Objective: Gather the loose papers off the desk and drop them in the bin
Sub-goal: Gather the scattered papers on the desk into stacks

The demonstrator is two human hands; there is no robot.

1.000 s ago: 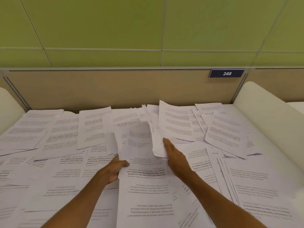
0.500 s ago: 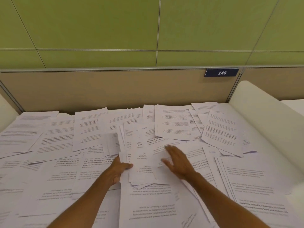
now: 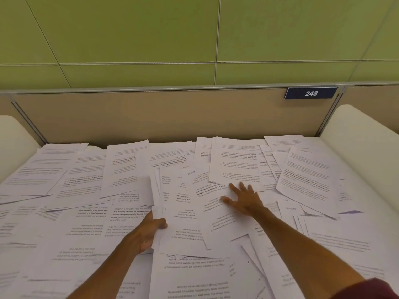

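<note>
A second ago the right hand (image 3: 244, 199) was pushing a few raised sheets toward the middle; those sheets now lie flat in a fanned sheaf (image 3: 183, 214) between the two hands, and the right hand has slid further out and to the right, palm down, fingers straight and spread, pressing on the sheaf's far right corner just below a large sheet (image 3: 235, 162) of printed text; the left hand (image 3: 149, 231) keeps its grip on the sheaf's left edge, thumb on top and fingers curled beneath, much as half a second ago, though the sheets it holds now stand slightly raised along that side; a dark red sleeve (image 3: 371, 288) has come into the bottom right corner; the rest of the loose papers (image 3: 86, 186) lie overlapping across almost the whole bench (image 3: 345, 160), white pages with black print, many turned upside down to the camera, thickest in the middle and reaching to the near edge of the view; only a pale strip of the bench shows at the far right; a rounded white side panel (image 3: 362, 143) rises on the right and another (image 3: 13, 143) on the left; behind the papers stands a beige partition (image 3: 151, 117) with a grey top rail, bearing a dark blue number plate (image 3: 311, 93) that reads 248; above it is a green panelled wall (image 3: 129, 39) crossed by thin seams.
</note>
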